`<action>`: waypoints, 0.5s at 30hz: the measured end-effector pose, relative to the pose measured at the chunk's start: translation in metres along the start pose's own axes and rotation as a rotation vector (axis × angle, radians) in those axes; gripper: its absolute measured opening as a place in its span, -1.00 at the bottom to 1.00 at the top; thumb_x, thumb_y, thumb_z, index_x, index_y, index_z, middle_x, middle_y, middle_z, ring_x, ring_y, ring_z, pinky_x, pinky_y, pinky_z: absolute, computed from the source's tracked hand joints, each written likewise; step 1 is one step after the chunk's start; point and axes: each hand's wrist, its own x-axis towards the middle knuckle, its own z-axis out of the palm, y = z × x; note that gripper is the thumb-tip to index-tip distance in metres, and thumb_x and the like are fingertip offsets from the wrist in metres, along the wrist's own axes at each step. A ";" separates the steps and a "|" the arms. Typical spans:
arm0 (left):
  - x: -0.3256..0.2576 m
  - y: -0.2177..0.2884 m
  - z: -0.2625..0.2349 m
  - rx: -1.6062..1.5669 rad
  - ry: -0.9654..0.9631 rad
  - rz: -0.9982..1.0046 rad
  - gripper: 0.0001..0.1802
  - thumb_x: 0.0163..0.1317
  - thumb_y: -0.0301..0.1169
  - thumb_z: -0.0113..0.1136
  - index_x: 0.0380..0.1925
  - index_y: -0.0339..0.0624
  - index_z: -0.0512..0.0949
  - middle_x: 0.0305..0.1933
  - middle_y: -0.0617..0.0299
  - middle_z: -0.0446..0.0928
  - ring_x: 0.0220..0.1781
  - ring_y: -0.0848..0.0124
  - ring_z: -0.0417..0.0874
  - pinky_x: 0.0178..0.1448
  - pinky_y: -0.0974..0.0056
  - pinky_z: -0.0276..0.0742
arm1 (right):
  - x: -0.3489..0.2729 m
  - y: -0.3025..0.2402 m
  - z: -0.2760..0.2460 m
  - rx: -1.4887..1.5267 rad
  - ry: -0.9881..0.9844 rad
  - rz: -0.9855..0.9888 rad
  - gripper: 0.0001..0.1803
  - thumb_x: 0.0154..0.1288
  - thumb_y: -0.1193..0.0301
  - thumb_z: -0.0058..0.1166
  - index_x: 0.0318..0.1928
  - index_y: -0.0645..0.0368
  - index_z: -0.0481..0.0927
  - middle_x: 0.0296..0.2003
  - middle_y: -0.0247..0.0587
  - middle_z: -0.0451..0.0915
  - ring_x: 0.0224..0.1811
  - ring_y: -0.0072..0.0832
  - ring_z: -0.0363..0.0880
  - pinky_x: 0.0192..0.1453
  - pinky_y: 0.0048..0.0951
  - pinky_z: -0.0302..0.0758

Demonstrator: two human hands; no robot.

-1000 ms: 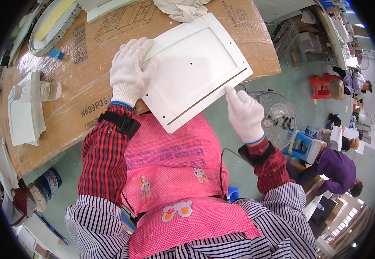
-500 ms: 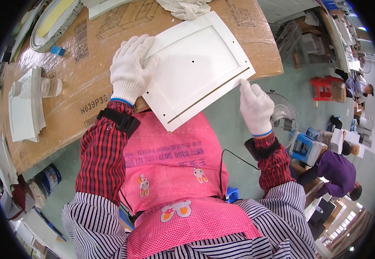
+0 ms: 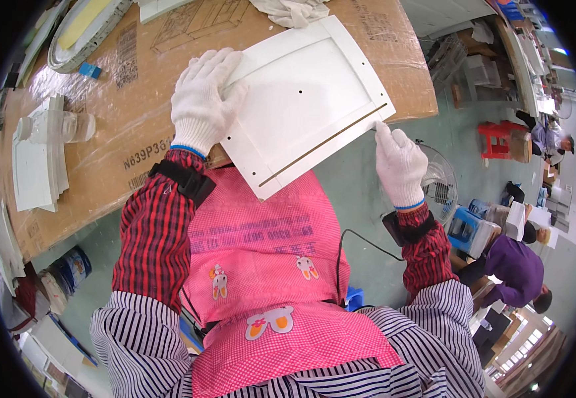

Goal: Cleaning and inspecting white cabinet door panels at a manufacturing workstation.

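A white rectangular panel (image 3: 288,109) with a recessed middle, a long narrow slot and several small holes lies tilted on the cardboard-covered table, its near corner jutting over my pink apron. My left hand (image 3: 207,99), in a white knit glove, rests flat along the panel's left edge, fingers stretched out and thumb on the panel's face. At the right end of the slot, my gloved right hand (image 3: 401,162) is closed in a pinch by the panel's edge. A small dark bit shows at its fingertips, too small to name.
On the cardboard-covered table (image 3: 102,159) are a clear plastic jar (image 3: 79,127), white panels (image 3: 33,169), a small blue block (image 3: 90,70) and a crumpled white cloth (image 3: 291,10). To the right are a floor fan (image 3: 440,182), a red stool (image 3: 493,140) and a person in purple (image 3: 515,268).
My right hand has shifted slightly right and down, away from the panel's edge, still pinched. The left hand stays on the panel, which sits almost the same.
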 end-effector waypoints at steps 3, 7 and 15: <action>0.001 -0.001 0.000 -0.001 -0.004 0.014 -0.43 0.38 -0.15 0.28 0.35 -0.06 0.61 0.46 0.14 0.58 0.58 0.10 0.45 0.72 0.03 0.19 | 0.007 0.004 0.004 -0.033 0.051 -0.025 -0.68 0.36 0.37 0.25 0.12 -0.09 0.65 -0.43 -0.34 0.51 -0.44 -0.30 0.67 -0.43 -0.27 0.58; -0.001 -0.001 0.000 0.011 -0.016 0.001 -0.43 0.39 -0.14 0.28 0.36 -0.07 0.60 0.46 0.13 0.58 0.58 0.10 0.45 0.72 0.03 0.20 | 0.004 -0.002 0.001 -0.026 0.023 -0.027 -0.65 0.34 0.39 0.25 0.14 -0.07 0.64 -0.43 -0.33 0.51 -0.44 -0.31 0.67 -0.43 -0.26 0.58; 0.000 -0.001 0.000 -0.002 0.001 0.013 -0.43 0.39 -0.14 0.27 0.35 -0.07 0.61 0.46 0.11 0.57 0.58 0.11 0.46 0.71 0.03 0.20 | 0.007 -0.003 0.003 -0.048 0.057 -0.033 -0.66 0.35 0.40 0.25 0.13 -0.06 0.64 -0.44 -0.34 0.49 -0.45 -0.32 0.67 -0.44 -0.26 0.57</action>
